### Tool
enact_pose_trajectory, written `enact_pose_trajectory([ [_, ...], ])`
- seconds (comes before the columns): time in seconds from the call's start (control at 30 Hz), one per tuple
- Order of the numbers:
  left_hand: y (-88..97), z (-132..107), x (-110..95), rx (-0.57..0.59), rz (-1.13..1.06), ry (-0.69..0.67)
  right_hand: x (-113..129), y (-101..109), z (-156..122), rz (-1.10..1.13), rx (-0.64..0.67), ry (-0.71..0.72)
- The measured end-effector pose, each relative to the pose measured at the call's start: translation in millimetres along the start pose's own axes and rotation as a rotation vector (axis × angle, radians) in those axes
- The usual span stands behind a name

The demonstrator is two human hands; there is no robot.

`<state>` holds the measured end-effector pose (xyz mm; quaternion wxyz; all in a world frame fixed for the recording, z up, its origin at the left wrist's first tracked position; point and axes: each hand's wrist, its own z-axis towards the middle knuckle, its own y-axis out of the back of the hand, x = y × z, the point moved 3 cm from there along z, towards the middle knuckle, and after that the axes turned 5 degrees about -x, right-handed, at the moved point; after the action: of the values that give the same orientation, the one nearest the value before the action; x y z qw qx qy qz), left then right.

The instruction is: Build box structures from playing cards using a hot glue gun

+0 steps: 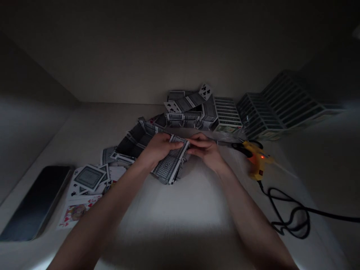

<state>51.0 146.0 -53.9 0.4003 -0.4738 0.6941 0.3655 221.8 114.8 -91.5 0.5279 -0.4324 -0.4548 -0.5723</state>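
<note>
A box-like structure built from playing cards (168,165), with dark patterned backs outward, sits tilted on the white surface in front of me. My left hand (161,149) is closed over its top near edge, with the thumb lying along the patterned card. From the other side, my right hand (207,150) pinches at the structure's right corner with bent fingers. The fingertips of both hands nearly meet there. The hollow inside of the structure opens to the left of my left hand. Whether a separate small card piece is between my right fingertips is hidden.
Behind stands another playing-card structure (191,114), beside ribbed card pieces (284,105). To the right are a yellow glue gun (257,165) with a glowing red light, scissors (236,145) and a looped black cable (292,221). Loose cards (89,177) and a phone (36,202) lie left.
</note>
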Motion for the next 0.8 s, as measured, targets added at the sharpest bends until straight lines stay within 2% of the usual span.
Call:
enact_pose_trajectory([
  [0.3, -0.7, -2, -1, 0.02, -0.011, 0.038, 12, 3, -3, -0.007, 0.109, -0.006],
  [0.47, -0.6, -2, -1, 0.027, -0.008, 0.049, 16, 2, -2, 0.029, 0.056, -0.043],
  [0.63, -0.5, -1, 0, 0.027, -0.009, 0.038, 16, -2, 1, 0.024, -0.07, -0.047],
  [0.8, -1.7, -1, 0, 0.018, -0.039, 0.057, 16, -5, 2, 0.004, -0.093, -0.026],
])
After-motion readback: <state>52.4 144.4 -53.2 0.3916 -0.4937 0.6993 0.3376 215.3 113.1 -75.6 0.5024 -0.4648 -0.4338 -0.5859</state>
